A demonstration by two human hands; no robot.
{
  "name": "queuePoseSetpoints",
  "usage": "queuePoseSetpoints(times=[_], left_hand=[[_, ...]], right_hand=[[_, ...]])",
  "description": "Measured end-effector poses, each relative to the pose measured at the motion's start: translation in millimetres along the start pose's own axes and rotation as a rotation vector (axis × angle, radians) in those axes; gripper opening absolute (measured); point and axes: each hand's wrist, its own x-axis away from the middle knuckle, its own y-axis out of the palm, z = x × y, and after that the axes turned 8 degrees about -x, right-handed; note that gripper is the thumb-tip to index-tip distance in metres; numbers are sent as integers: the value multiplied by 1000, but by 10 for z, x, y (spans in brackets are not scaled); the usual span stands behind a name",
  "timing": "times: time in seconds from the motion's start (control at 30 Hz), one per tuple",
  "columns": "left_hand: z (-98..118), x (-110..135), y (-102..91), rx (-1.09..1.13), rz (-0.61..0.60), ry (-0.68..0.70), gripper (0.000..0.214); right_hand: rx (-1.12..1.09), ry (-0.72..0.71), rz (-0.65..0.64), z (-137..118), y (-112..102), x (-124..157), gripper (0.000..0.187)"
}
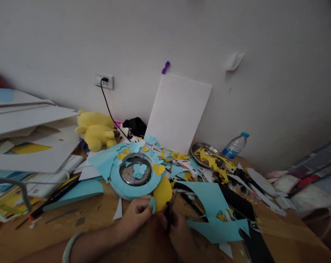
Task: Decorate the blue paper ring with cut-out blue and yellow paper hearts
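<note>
My left hand (pixel 136 216), a pale bangle on its wrist, pinches a small light-blue paper piece (pixel 153 205) between thumb and fingers. Black-handled scissors (pixel 169 215) are in my right hand (pixel 179 226), its fingers wrapped round the handles and the blades pointing up and away. Just beyond both hands lies a yellow paper piece (pixel 163 191). A ring wrapped in light-blue paper (pixel 135 190) rests past my left hand, with blue paper flowers and a yellow paper heart (pixel 158 169) on and around it. Inside the ring a shiny surface shows.
Cut blue paper sheets (pixel 209 197) and scraps cover the right side. A metal plate (pixel 199 146) with yellow offcuts, a water bottle (pixel 235 146) and a leaning white board (pixel 179 113) stand at the back. Left are a yellow plush toy (pixel 96 133) and stacked boards (pixel 25 120).
</note>
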Motion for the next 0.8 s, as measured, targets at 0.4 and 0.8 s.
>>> queuePoseSetpoints(times=[0.4,0.8], left_hand=[[31,10,5,-89,-38,105,47],[-50,23,1,-82,-25,48,51]], right_hand=[[530,-132,81,-283,-616,-118,35],[778,-48,-55,-399,-848,82,45]])
